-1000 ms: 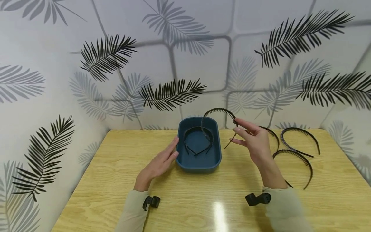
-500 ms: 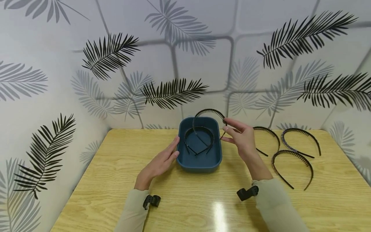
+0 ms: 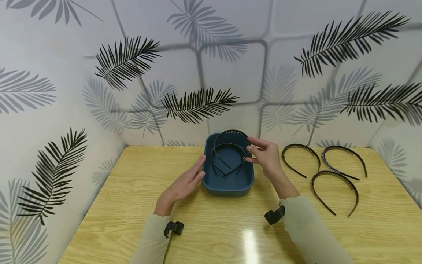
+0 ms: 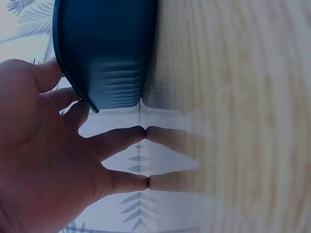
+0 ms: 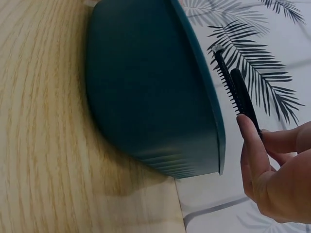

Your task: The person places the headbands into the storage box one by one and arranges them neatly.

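A blue plastic box (image 3: 227, 189) stands on the wooden table near the wall. My left hand (image 3: 179, 186) rests on its left side; the left wrist view shows the fingers spread, some at the box rim and others with tips on the table. My right hand (image 3: 268, 157) pinches a black toothed headband (image 3: 232, 131) between thumb and fingers, holding it over the box with its arch above the rim. Inside the box lie black headbands (image 3: 227, 145); their ends cross, so I cannot tell how many. In the right wrist view the held headband (image 5: 247, 99) is seen edge-on.
To the right of the box lie a black headband (image 3: 298, 146), one with a bluish patterned side (image 3: 343, 147) and another dark one (image 3: 333, 172), close together on the table (image 3: 204, 231). A leaf-patterned wall (image 3: 227, 80) rises behind the table.
My right hand has moved left and carried the headband from the box's right edge to over its middle, and slightly lower. My left hand has stayed at the box's left side.
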Tool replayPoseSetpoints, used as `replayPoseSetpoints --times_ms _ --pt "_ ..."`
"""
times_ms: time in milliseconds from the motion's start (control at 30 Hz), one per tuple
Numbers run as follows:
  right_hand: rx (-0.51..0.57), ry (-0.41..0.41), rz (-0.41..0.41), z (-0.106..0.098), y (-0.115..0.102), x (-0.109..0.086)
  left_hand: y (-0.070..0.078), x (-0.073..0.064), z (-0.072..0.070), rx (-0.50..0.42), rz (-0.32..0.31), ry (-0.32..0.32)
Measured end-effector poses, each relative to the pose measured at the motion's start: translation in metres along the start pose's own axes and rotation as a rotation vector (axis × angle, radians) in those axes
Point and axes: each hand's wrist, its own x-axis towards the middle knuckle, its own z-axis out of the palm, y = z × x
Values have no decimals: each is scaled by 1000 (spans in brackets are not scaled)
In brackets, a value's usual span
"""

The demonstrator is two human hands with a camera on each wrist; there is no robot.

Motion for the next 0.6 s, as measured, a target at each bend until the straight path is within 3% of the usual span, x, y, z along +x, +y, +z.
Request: replayPoseSetpoints --times_ms 600 --pt "-198 8 23 26 13 6 2 -1 0 12 -2 -3"
